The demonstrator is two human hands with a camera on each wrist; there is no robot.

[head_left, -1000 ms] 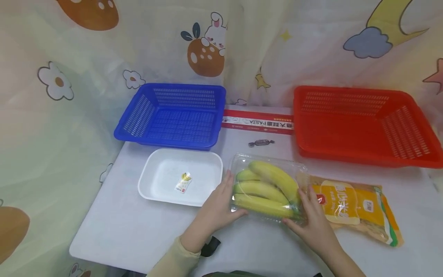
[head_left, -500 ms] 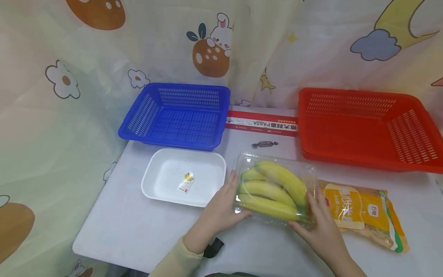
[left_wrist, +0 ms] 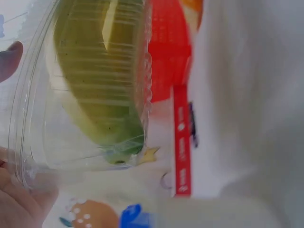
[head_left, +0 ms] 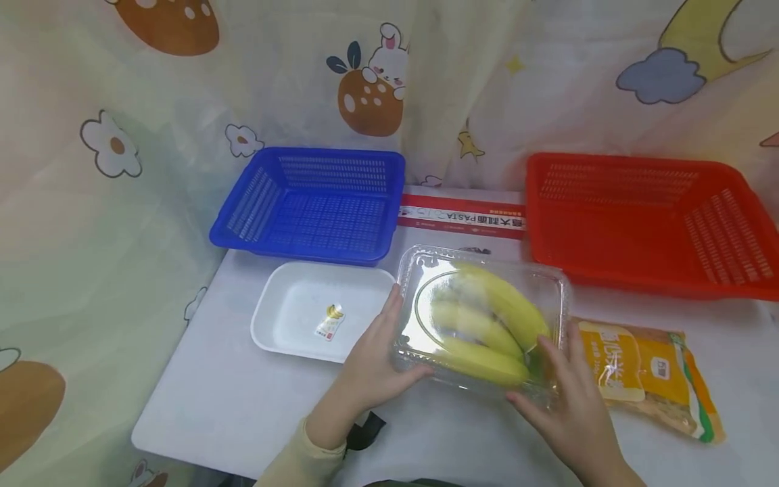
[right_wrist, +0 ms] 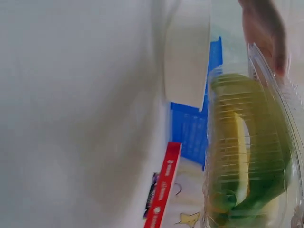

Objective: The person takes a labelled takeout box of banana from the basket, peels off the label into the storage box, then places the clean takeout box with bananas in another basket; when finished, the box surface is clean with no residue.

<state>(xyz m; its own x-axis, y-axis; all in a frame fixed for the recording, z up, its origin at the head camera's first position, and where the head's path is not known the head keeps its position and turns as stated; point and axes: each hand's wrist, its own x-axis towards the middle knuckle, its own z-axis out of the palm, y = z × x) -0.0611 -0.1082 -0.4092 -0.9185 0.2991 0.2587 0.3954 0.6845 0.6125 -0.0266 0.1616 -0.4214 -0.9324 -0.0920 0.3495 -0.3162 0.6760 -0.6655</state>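
Clear banana box (head_left: 481, 318): long axis ran left–right between both hands; left hand (head_left: 371, 362) gripped its left end, right hand (head_left: 572, 406) its right end, both equally near

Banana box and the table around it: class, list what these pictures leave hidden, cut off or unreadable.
- Dark wrapped candy: head view, almost wholly behind the clear banana box.
- Yellow snack bag: its left end is covered by the right hand; print too small to read.
- Red basket: cut by the right edge.
- Left hand: left wrist view shows only fingertips.
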